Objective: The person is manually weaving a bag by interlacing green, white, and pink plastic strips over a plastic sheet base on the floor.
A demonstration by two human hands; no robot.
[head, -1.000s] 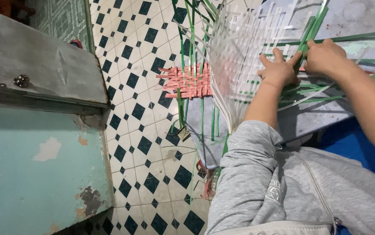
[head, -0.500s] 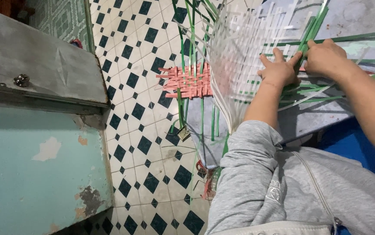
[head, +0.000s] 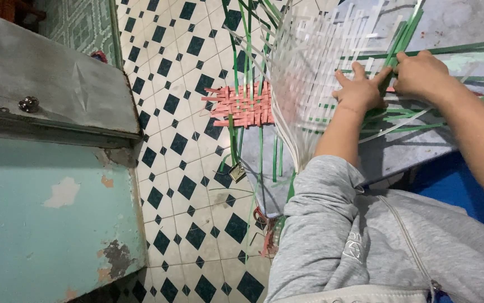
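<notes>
A half-woven mat of white plastic strips (head: 315, 73) with green strips (head: 402, 31) running through it lies on a grey board (head: 455, 22) at the upper right. My left hand (head: 359, 90) presses flat on the weave, fingers spread beside a green strip. My right hand (head: 421, 73) sits right next to it, fingers pinched on the same green strip. Loose white and green strip ends fan out past the hands. A pink woven patch (head: 242, 105) with green strips lies on the floor to the left.
The floor (head: 180, 168) is white tile with dark diamonds. A grey metal cabinet (head: 56, 84) above a chipped turquoise wall (head: 45, 224) fills the left side. My grey sleeves and jacket (head: 376, 247) occupy the lower right, with something blue (head: 455, 185) under the board.
</notes>
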